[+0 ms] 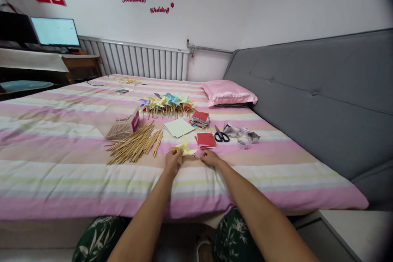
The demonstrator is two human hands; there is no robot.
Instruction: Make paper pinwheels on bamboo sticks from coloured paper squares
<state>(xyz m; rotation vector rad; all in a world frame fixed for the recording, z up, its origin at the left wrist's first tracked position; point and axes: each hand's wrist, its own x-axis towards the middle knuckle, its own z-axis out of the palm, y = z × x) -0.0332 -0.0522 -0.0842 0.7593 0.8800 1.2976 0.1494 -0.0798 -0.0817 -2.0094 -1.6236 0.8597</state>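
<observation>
My left hand [173, 160] pinches a pale yellow paper pinwheel [185, 147] with folded points just above the bedspread. My right hand [210, 158] is closed, fingertips together, a short way right of the pinwheel; anything in it is too small to make out. Between the hands, a few tiny shiny bits [194, 155] lie by the pinwheel's right point. Red paper squares [206, 140] are stacked just beyond my right hand, with black-handled scissors [221, 136] to their right. Left of my left hand lies a spread pile of thin wooden sticks [135, 147].
Pale green sheets [178, 127] and a pile of coloured squares [200, 119] lie behind. Finished pinwheels [166, 104] stand farther back. A clear box of sticks [119, 129] is at left, a clear round container [244, 141] at right. A pink pillow [229, 93] rests by the grey headboard [316, 86].
</observation>
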